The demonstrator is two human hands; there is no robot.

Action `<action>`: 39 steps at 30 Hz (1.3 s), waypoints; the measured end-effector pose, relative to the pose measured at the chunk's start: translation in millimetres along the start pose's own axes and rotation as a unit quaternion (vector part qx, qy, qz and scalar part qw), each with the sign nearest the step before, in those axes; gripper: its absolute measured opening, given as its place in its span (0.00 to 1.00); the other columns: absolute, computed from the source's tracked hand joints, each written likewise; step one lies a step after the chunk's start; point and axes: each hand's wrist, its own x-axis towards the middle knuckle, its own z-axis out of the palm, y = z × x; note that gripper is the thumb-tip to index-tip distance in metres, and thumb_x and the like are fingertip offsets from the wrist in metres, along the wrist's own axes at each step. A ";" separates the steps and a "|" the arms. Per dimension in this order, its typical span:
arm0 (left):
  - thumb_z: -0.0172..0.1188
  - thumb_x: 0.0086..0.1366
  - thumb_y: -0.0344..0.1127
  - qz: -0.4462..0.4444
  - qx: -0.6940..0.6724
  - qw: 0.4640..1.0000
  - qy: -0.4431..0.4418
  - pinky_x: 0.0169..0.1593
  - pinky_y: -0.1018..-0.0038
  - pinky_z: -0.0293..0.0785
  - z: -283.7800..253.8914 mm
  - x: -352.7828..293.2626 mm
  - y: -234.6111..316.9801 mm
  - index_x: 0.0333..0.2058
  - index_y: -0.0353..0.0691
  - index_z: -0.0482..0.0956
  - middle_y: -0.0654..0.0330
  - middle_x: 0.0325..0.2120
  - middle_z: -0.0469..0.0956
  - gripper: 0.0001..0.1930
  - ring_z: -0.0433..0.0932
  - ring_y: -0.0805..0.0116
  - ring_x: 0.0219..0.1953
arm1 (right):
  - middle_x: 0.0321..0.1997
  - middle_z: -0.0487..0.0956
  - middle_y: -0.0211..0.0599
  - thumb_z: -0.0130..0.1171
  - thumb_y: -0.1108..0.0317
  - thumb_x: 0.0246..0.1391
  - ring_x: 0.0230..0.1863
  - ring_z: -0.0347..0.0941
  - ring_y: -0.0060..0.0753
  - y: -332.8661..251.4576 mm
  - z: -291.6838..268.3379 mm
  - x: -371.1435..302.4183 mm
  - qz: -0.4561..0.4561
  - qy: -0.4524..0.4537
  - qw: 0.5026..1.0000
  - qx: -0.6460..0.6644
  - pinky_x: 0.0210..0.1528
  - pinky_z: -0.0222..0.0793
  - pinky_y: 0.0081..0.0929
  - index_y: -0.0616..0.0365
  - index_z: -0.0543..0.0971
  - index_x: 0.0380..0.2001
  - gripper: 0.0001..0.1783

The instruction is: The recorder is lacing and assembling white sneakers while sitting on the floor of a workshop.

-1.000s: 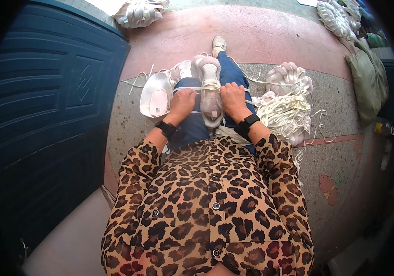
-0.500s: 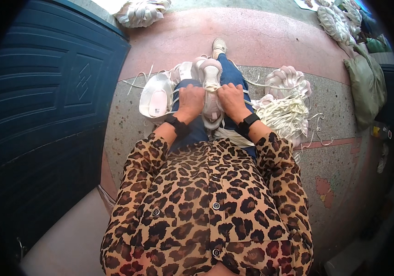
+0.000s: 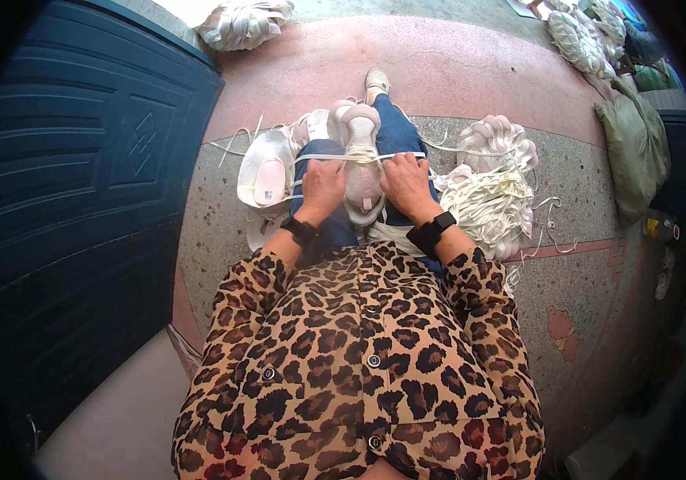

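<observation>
A pale pink and white sneaker (image 3: 364, 190) rests lengthwise between my thighs, its sole out of sight. An off-white shoelace (image 3: 364, 158) stretches straight across its tongue area. To the left of the sneaker, my left hand (image 3: 324, 184) is curled closed around one side of the lace. My right hand (image 3: 407, 182) grips the other side, fingers bent inward. Both hands are level with each other, close beside the shoe's edges. A second shoe, with a pink insole (image 3: 269, 182), lies by my left leg.
Right of my legs, loose off-white laces (image 3: 491, 200) are heaped beside a bundle of pale shoe pieces (image 3: 496, 144). A dark blue panelled door (image 3: 103, 160) stands at left. At right sits a greenish sack (image 3: 635, 152); white bundles (image 3: 245, 24) lie farther off.
Both hands have come slightly nearer to me and lower along the sneaker. The lace now shows as a taut line above my fingers.
</observation>
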 end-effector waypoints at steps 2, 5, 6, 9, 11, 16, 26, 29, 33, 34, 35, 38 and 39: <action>0.63 0.58 0.37 0.046 0.006 0.999 0.027 0.41 0.57 0.71 -14.1 5.1 16.2 0.31 0.43 0.82 0.57 0.31 0.81 0.06 0.74 0.52 0.41 | 0.36 0.78 0.33 0.58 0.63 0.50 0.45 0.72 0.38 13.0 7.5 -1.9 -0.004 0.037 0.998 0.055 0.47 0.59 0.43 0.52 0.83 0.33 0.09; 0.67 0.55 0.35 0.161 0.033 0.985 0.060 0.41 0.59 0.73 -26.7 21.9 41.5 0.31 0.40 0.82 0.57 0.29 0.80 0.07 0.76 0.52 0.41 | 0.36 0.79 0.32 0.58 0.63 0.50 0.45 0.73 0.38 20.0 16.1 -2.6 -0.012 0.073 0.992 0.106 0.46 0.59 0.43 0.51 0.83 0.34 0.09; 0.67 0.55 0.35 0.178 0.058 0.982 0.029 0.41 0.60 0.74 -22.2 26.2 44.8 0.31 0.40 0.82 0.57 0.28 0.79 0.07 0.76 0.53 0.40 | 0.36 0.79 0.32 0.59 0.64 0.50 0.44 0.73 0.38 19.1 15.1 -2.4 -0.019 0.081 0.990 0.116 0.46 0.60 0.42 0.51 0.83 0.35 0.10; 0.66 0.55 0.33 0.236 0.118 0.963 -0.046 0.41 0.61 0.75 -8.3 46.7 49.0 0.28 0.39 0.79 0.55 0.27 0.78 0.06 0.76 0.54 0.40 | 0.35 0.80 0.31 0.59 0.65 0.50 0.42 0.74 0.37 15.3 12.9 -3.9 -0.034 0.103 0.982 0.152 0.46 0.61 0.40 0.52 0.83 0.38 0.11; 0.63 0.52 0.33 0.268 0.122 0.955 -0.034 0.39 0.62 0.77 -5.6 57.4 45.1 0.26 0.40 0.79 0.56 0.26 0.79 0.04 0.77 0.56 0.39 | 0.34 0.79 0.31 0.58 0.66 0.51 0.41 0.74 0.36 12.1 12.6 -2.8 -0.058 0.106 0.984 0.132 0.46 0.61 0.39 0.52 0.82 0.38 0.11; 0.62 0.57 0.31 0.116 0.003 0.992 -0.049 0.37 0.59 0.76 -17.0 73.8 40.2 0.24 0.38 0.74 0.49 0.25 0.78 0.07 0.77 0.46 0.34 | 0.33 0.77 0.30 0.55 0.66 0.51 0.43 0.73 0.35 -6.4 -4.9 8.3 -0.095 0.044 0.993 -0.049 0.48 0.61 0.40 0.51 0.81 0.32 0.07; 0.72 0.55 0.33 -0.065 -0.320 0.915 -0.238 0.38 0.77 0.73 -33.4 116.2 58.7 0.33 0.34 0.82 0.63 0.28 0.79 0.11 0.75 0.75 0.32 | 0.31 0.75 0.31 0.55 0.75 0.48 0.38 0.71 0.37 4.4 -123.1 35.8 -0.133 0.335 0.926 0.113 0.45 0.62 0.38 0.52 0.77 0.29 0.05; 0.68 0.55 0.31 -0.023 -0.242 0.916 -0.319 0.40 0.71 0.75 -29.9 113.7 78.0 0.33 0.33 0.83 0.55 0.29 0.82 0.09 0.80 0.66 0.33 | 0.34 0.81 0.40 0.51 0.80 0.59 0.37 0.78 0.37 31.5 -252.7 32.1 -0.118 0.520 0.827 0.177 0.40 0.74 0.31 0.59 0.80 0.35 0.08; 0.55 0.58 0.30 0.089 -0.075 0.965 -0.235 0.46 0.55 0.77 -7.1 100.1 65.8 0.32 0.37 0.84 0.43 0.36 0.83 0.08 0.81 0.43 0.42 | 0.30 0.84 0.43 0.48 0.74 0.67 0.33 0.83 0.33 63.5 -349.6 6.7 -0.067 0.595 0.731 0.327 0.35 0.82 0.27 0.62 0.80 0.33 0.12; 0.56 0.59 0.31 0.081 -0.025 0.968 -0.236 0.46 0.55 0.77 -13.2 95.4 63.7 0.32 0.37 0.83 0.44 0.35 0.82 0.08 0.81 0.45 0.42 | 0.27 0.83 0.41 0.48 0.73 0.68 0.30 0.82 0.32 62.8 -343.8 6.7 -0.068 0.589 0.696 0.405 0.33 0.82 0.26 0.62 0.80 0.31 0.12; 0.57 0.59 0.31 0.073 0.025 0.969 -0.235 0.46 0.55 0.77 -22.3 88.7 59.6 0.33 0.36 0.83 0.46 0.34 0.82 0.08 0.81 0.47 0.41 | 0.25 0.82 0.39 0.48 0.72 0.68 0.28 0.81 0.31 63.0 -336.7 6.6 -0.070 0.579 0.655 0.480 0.32 0.82 0.26 0.62 0.79 0.30 0.14; 0.59 0.60 0.33 0.103 0.095 0.972 -0.186 0.43 0.54 0.77 -44.6 56.7 47.4 0.32 0.38 0.83 0.49 0.33 0.80 0.07 0.79 0.49 0.41 | 0.18 0.73 0.29 0.50 0.68 0.70 0.17 0.67 0.21 81.0 -278.4 7.9 0.092 0.454 0.668 0.583 0.22 0.68 0.20 0.58 0.78 0.28 0.14; 0.59 0.60 0.33 0.114 0.108 0.974 -0.160 0.41 0.54 0.78 -46.3 44.9 40.7 0.31 0.39 0.83 0.50 0.32 0.80 0.06 0.78 0.49 0.41 | 0.18 0.72 0.26 0.51 0.68 0.70 0.17 0.64 0.18 79.5 -241.9 16.6 0.109 0.405 0.669 0.613 0.20 0.61 0.17 0.58 0.79 0.33 0.11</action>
